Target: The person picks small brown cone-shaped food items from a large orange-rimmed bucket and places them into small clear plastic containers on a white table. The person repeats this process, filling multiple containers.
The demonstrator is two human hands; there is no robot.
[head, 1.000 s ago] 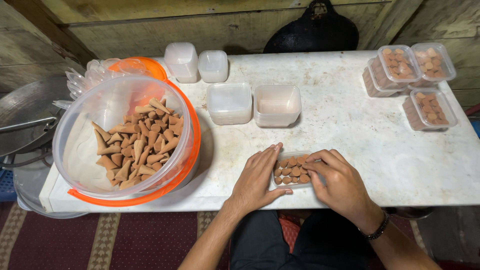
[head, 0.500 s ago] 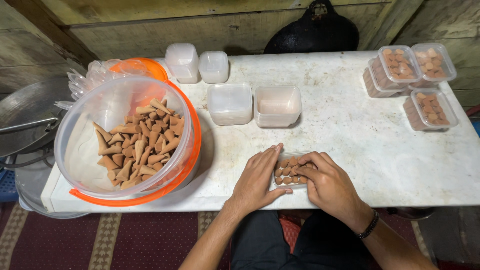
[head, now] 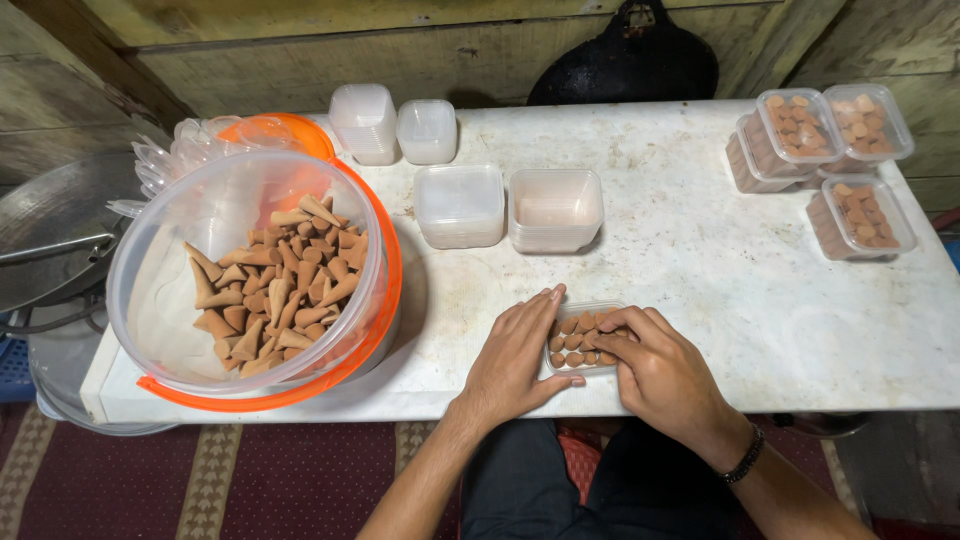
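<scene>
Holding steady — your left hand (head: pixel 515 360) and right hand (head: pixel 655 375) stay put around the small clear tray (head: pixel 578 338) of brown cones at the surface's (head: pixel 700 270) near edge; fingers (head: pixel 622 322) pinching cones, packing continues.

The small clear plastic tray of brown cones (head: pixel 577 338) is partly covered: the left hand (head: pixel 520 357) hides its left wall, and the right hand (head: pixel 662 375) hides its right end and near corner. The cone count cannot be determined.

Both forearms are cut off by the lower picture edge.

The large clear plastic tub with orange rim (head: pixel 250 262) conceals the table surface beneath it and most of the orange lid (head: pixel 275 135) behind it.

The grey round metal pan (head: pixel 60 225) is cut off by the left edge.

The black round object (head: pixel 625 65) against the wooden wall is cut off at the top; its kind cannot be determined.
</scene>
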